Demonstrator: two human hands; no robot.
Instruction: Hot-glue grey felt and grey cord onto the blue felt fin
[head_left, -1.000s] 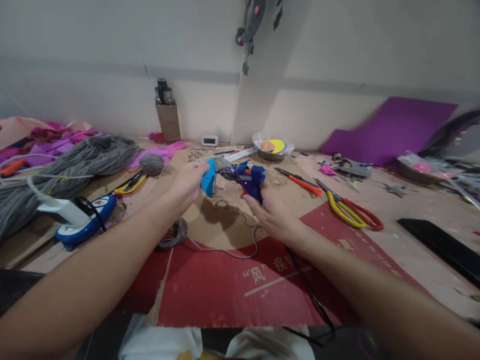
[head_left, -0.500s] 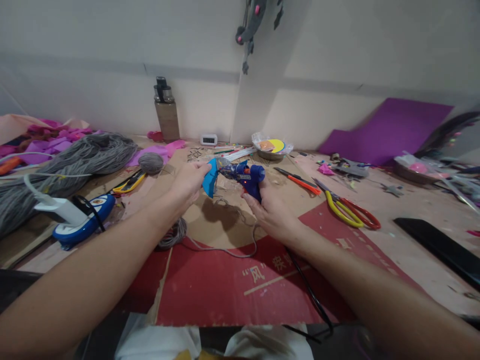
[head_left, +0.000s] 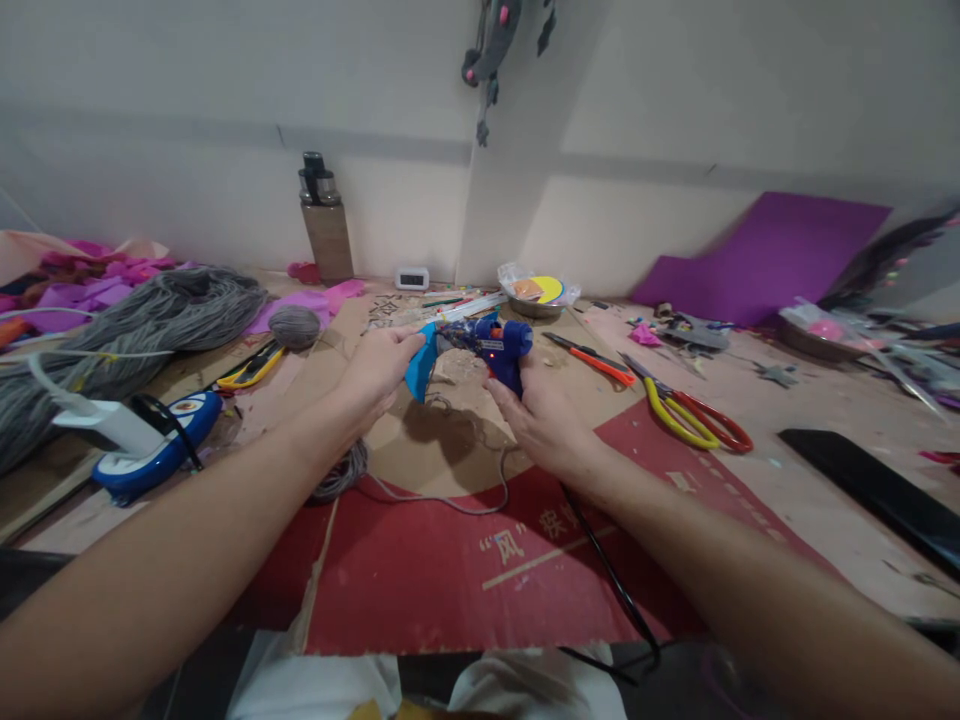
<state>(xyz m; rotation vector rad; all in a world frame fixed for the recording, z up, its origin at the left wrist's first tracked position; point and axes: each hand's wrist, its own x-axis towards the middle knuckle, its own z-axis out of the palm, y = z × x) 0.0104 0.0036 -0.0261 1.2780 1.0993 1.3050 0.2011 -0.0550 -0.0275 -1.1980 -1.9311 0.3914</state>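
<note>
My right hand (head_left: pixel 544 415) is wrapped round the handle of a blue hot glue gun (head_left: pixel 508 350), whose nozzle points left and whose small red light is lit. In my left hand (head_left: pixel 382 370) a bent blue felt piece (head_left: pixel 423 366) is pinched at its upper edge. The nozzle end is right by the felt; whether it touches cannot be made out. Beneath both hands lies a red and brown cardboard sheet (head_left: pixel 420 570). A grey yarn ball (head_left: pixel 343 472) sits on it below my left wrist, its strand running right under the glue gun.
Yellow-and-red-handled scissors (head_left: pixel 686 415) and an orange-handled tool (head_left: pixel 600 362) lie to the right, near a black phone (head_left: pixel 874 490). On the left are a blue power strip (head_left: pixel 157 450), a yellow cutter (head_left: pixel 253 366) and a grey yarn heap (head_left: pixel 150 330). A black cable (head_left: pixel 611 570) hangs over the front edge.
The glue gun and felt stay close together, with the felt tilted slightly differently and a little lower. The whole view has shifted slightly.
</note>
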